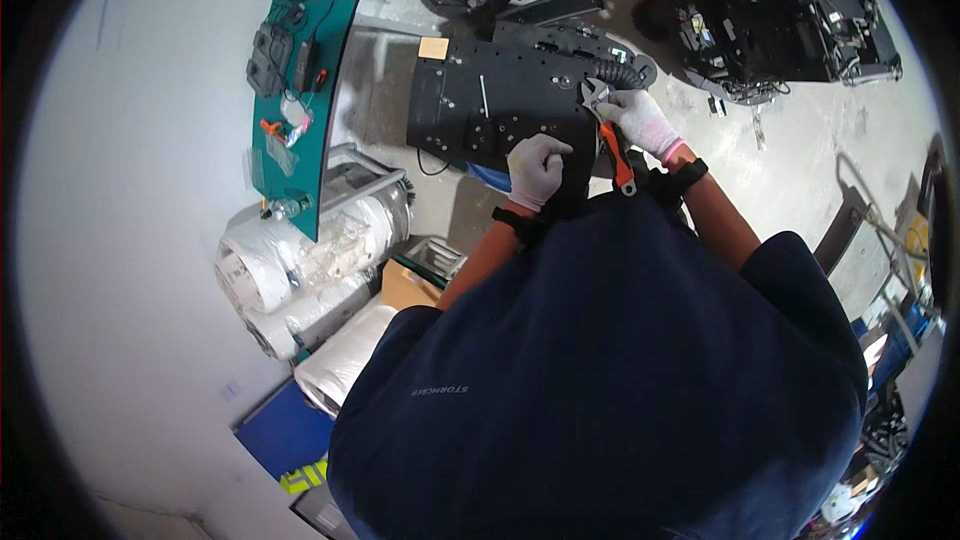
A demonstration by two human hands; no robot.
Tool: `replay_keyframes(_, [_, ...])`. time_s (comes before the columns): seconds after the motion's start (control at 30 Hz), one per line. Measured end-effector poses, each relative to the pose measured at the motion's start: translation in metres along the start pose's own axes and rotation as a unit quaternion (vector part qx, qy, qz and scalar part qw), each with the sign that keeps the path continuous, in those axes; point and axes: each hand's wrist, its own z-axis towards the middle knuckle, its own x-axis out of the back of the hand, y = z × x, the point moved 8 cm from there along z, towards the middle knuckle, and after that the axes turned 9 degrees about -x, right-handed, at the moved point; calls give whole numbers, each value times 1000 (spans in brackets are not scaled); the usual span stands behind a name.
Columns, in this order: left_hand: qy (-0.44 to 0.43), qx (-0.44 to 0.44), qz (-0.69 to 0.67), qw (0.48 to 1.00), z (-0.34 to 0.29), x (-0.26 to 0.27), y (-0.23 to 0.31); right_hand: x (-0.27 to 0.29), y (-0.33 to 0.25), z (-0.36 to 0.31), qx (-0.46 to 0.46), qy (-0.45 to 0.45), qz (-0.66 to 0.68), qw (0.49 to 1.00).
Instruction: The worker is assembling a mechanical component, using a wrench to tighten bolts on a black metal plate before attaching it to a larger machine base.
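We work gloved over a black metal chassis plate point(490, 100) lying on the concrete floor point(800, 150).

The plate sits just ahead of us, a green cutting mat point(300, 140) with small tools to its left. Our left hand point(537, 169) rests on the plate's near edge, its grip curled, holding nothing we can make out. Our right hand point(640, 120) has its grip closed around an orange-handled adjustable wrench point(609, 135), jaw at the plate's right edge.
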Motion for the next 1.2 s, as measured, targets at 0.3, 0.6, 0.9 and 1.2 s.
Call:
replay_keyframes(0.3, [-79, -109, -87, 987, 3, 6, 6, -33, 4, -2, -39, 19, 112, 993])
replay_keyframes(0.6, [-97, -208, -118, 966, 4, 11, 5, -51, -8, -11, -71, 99, 184, 975])
replay_keyframes(0.9, [-115, -215, -130, 961, 0, 7, 1, -47, -14, -12, -93, 137, 101, 981])
replay_keyframes(1.2, [-93, -207, -142, 964, -1, 7, 4, -18, -11, 16, -35, 72, -91, 993])
